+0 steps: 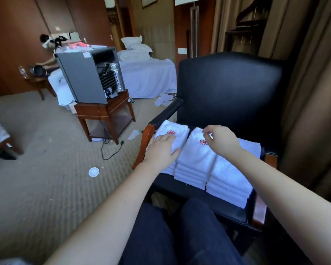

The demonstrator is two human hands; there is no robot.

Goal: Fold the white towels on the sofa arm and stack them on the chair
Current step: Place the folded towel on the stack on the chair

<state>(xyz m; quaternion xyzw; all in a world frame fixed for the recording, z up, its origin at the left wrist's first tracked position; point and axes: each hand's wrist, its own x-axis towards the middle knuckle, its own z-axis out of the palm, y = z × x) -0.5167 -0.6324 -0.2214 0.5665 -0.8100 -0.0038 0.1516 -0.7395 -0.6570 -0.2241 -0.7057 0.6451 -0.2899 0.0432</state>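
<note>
Presses the left grip flat on the left towel stack, fingers straight and spread, wide and clasping nothing; likely to square the pile and tamp it level with its neighbour. Hangs the right grip just over the middle towel stack, fingers loosely curled, thumb and forefinger close together near the red emblem. Cannot tell whether pinching a towel edge or holding nothing. Probably poised there to straighten the top layer.

Found on the seat of the black armchair: three piles of folded white towels in a row, touching side to side, layered edges toward the front of the seat. Left pile against the wooden armrest; right towel stack toward the far armrest, partly under the right forearm. Set side by side rather than in one tower, presumably to avoid leaning or toppling on the soft seat. Emblems turned up on the left and middle piles, apparently for a uniform look.

No sofa arm in view and no unfolded towel near the hands, so seemingly late in the task: tidying rather than folding. Worth care when nudging one pile sideways, to avoid shoving its neighbour out of line.

Farther off: a mini fridge on a wooden stand, an unmade bed, a small white disc on the carpet.
</note>
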